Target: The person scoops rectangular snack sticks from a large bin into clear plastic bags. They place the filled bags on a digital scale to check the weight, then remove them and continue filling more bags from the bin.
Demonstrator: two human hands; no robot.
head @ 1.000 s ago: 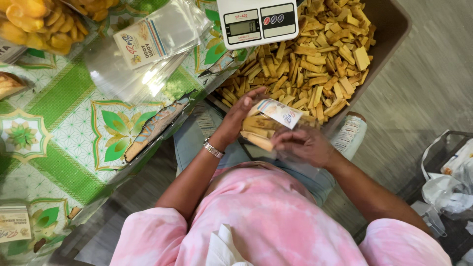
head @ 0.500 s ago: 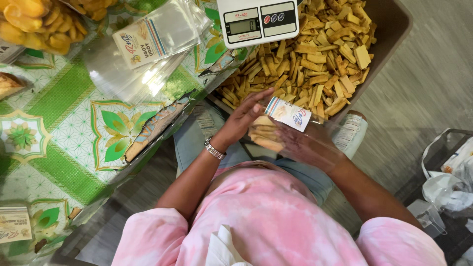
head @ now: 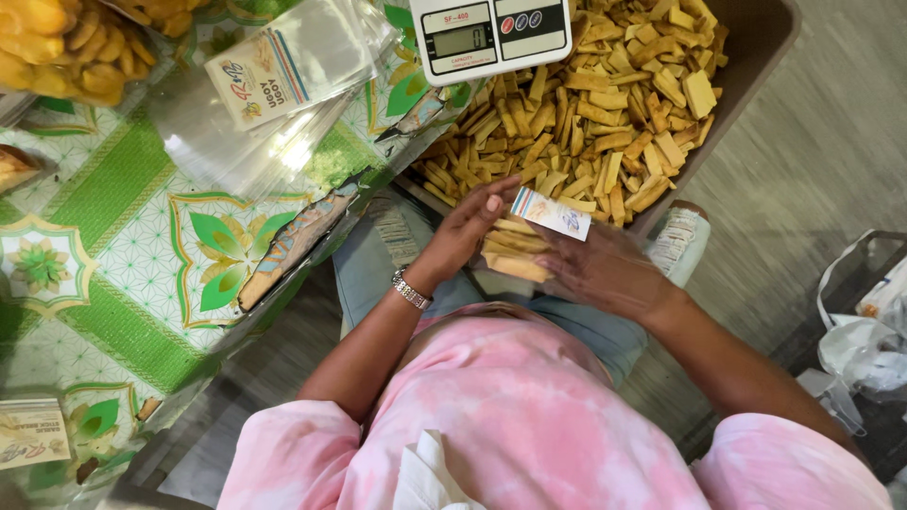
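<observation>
Both hands are down in the lap, working one small clear bag (head: 515, 250) stuffed with yellow snack sticks. The left hand (head: 463, 231) wraps around the bag's left side, fingers curled over the top, and the right hand (head: 605, 269) grips it from the other side, so they're both clamped on the same packet. A little printed label card (head: 551, 213) sits at the bag's top edge. Just above is a brown tub (head: 756, 57) heaped with loose sticks, and a white kitchen scale (head: 491, 36) rests at the edge of the green patterned table (head: 113, 255). Empty clear bags (head: 265, 104) lie on that table.
</observation>
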